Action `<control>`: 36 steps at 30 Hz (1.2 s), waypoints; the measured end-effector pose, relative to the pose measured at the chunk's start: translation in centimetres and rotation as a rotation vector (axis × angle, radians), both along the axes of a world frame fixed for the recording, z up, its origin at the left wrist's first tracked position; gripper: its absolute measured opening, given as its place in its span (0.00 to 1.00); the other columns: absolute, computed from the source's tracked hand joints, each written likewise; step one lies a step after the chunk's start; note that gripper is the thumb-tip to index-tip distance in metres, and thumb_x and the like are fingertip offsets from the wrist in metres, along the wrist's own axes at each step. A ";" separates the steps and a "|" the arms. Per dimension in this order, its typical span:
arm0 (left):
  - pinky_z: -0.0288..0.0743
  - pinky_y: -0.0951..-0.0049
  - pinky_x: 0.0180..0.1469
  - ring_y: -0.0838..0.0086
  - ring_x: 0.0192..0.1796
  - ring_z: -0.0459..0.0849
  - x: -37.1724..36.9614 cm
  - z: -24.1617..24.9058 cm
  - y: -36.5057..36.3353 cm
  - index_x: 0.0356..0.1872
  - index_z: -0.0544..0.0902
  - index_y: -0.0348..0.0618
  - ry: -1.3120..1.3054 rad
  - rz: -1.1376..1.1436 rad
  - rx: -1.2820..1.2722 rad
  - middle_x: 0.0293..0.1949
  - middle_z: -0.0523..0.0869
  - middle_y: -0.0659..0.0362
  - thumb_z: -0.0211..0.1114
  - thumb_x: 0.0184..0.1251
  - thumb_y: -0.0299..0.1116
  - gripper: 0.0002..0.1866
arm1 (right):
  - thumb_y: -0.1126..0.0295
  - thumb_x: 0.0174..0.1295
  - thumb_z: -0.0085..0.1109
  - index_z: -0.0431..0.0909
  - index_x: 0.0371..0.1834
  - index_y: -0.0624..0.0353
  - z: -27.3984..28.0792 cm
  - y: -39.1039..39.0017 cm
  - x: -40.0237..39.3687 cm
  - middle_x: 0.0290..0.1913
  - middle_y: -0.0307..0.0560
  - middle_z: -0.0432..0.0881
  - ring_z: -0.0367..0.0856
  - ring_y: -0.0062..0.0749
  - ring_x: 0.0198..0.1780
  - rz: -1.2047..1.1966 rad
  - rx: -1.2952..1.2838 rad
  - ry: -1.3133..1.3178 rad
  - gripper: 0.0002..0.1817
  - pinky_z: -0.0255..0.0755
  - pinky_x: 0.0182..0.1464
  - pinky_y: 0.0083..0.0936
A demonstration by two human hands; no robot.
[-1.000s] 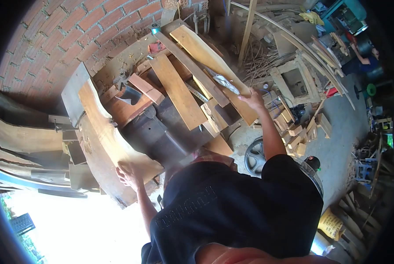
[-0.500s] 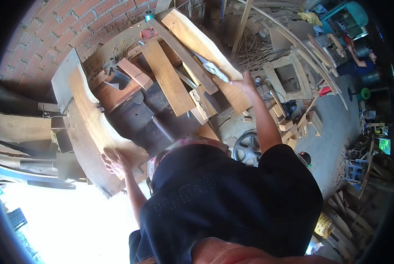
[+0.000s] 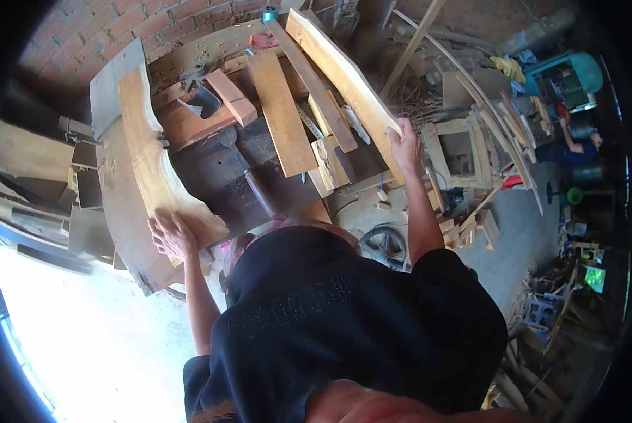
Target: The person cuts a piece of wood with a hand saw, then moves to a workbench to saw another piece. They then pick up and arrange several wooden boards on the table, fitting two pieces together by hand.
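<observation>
My left hand (image 3: 173, 236) lies with spread fingers on the near end of a live-edge wooden board (image 3: 141, 134), which has a pale wavy edge. On the other side, my right hand (image 3: 405, 149) is closed around the near end of a long board (image 3: 344, 70) with a pale edge. Between them on the work surface are a flat plank (image 3: 277, 106), a narrow dark wood strip (image 3: 309, 81) and a reddish wood block (image 3: 231, 97). A dark tool with a long handle (image 3: 259, 192) lies nearer my body.
A brick wall (image 3: 97, 35) stands behind the work surface. Long wood strips (image 3: 496, 116) and a wooden frame (image 3: 460, 151) are on the right, with offcuts on the floor. A wheel (image 3: 384, 244) sits near my right side. Another person (image 3: 573, 144) is at the far right.
My view has shifted slightly. The right-hand board has moved and turned a little with my grip, and less of the white cloth beside it shows. My left hand stays on its board.
</observation>
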State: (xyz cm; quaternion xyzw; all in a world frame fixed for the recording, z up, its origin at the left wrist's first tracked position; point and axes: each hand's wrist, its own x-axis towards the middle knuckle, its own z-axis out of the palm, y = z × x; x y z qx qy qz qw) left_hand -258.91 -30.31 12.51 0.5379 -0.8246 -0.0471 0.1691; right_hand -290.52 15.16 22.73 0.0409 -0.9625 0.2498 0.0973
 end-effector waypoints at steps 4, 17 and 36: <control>0.54 0.51 0.68 0.55 0.69 0.63 -0.1 0.4 0.2 0.70 0.66 0.59 0.018 0.020 0.023 0.71 0.62 0.55 0.51 0.70 0.55 0.30 | 0.60 0.62 0.59 0.73 0.50 0.49 0.4 0.0 1.1 0.40 0.56 0.84 0.81 0.59 0.42 0.010 0.080 0.139 0.15 0.72 0.41 0.50; 0.54 0.54 0.68 0.55 0.68 0.63 0.2 0.7 0.3 0.70 0.67 0.59 0.118 -0.002 0.009 0.71 0.64 0.54 0.55 0.67 0.54 0.31 | 0.71 0.65 0.62 0.74 0.46 0.63 2.8 -4.6 2.7 0.39 0.41 0.83 0.77 0.17 0.40 0.284 -0.749 0.115 0.11 0.70 0.42 0.15; 0.73 0.55 0.53 0.52 0.50 0.79 3.5 1.3 -5.7 0.57 0.76 0.46 0.378 0.011 0.505 0.44 0.82 0.47 0.73 0.50 0.40 0.30 | 0.56 0.71 0.52 0.77 0.50 0.56 -0.3 -27.0 9.5 0.48 0.37 0.81 0.76 0.22 0.52 0.318 -1.075 -0.759 0.17 0.67 0.56 0.21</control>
